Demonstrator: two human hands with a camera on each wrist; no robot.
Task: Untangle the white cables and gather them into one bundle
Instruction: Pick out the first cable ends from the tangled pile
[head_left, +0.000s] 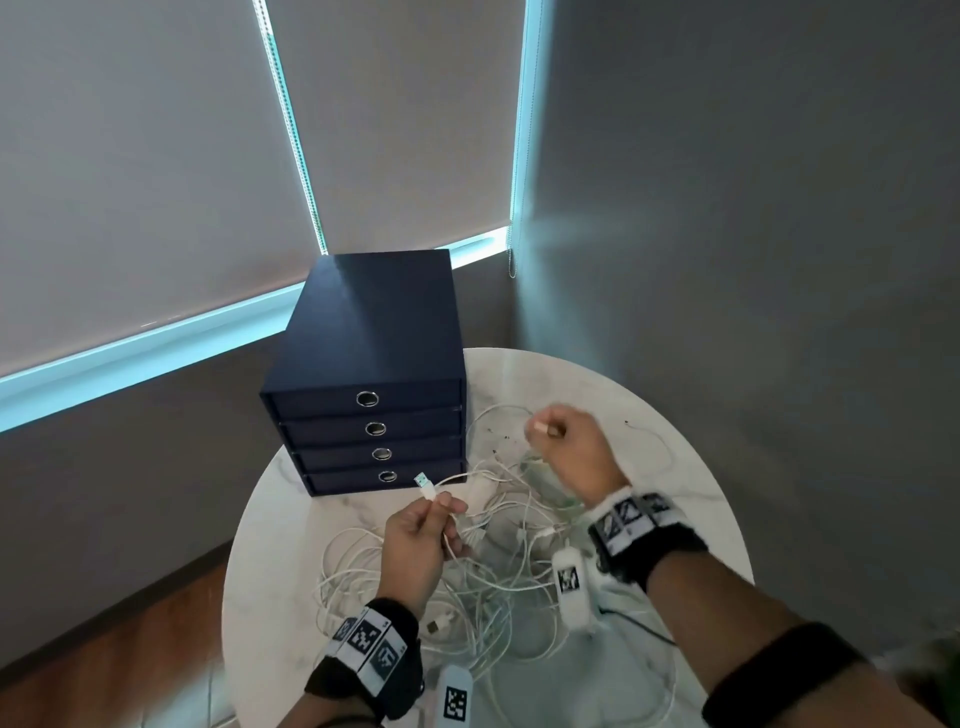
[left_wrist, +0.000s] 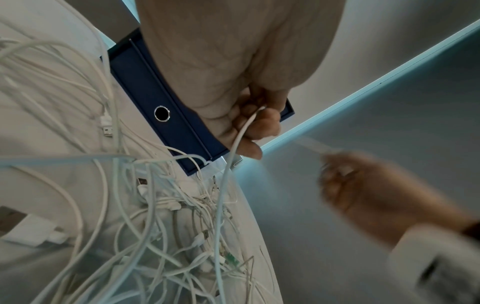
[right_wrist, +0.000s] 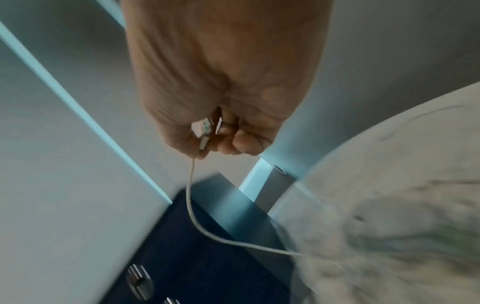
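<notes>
A tangle of white cables lies spread over the round marble table. My left hand is raised over the near left of the pile and pinches one white cable just behind its USB plug, which sticks up past my fingers. My right hand, blurred, is lifted above the far side of the pile and grips another cable's plug; that cable hangs down toward the table. The tangle fills the left wrist view.
A dark blue drawer box with several ring-pull drawers stands at the table's back left, close to the cables. A white charger block lies among them. Grey walls and window blinds stand behind; wooden floor shows at the left.
</notes>
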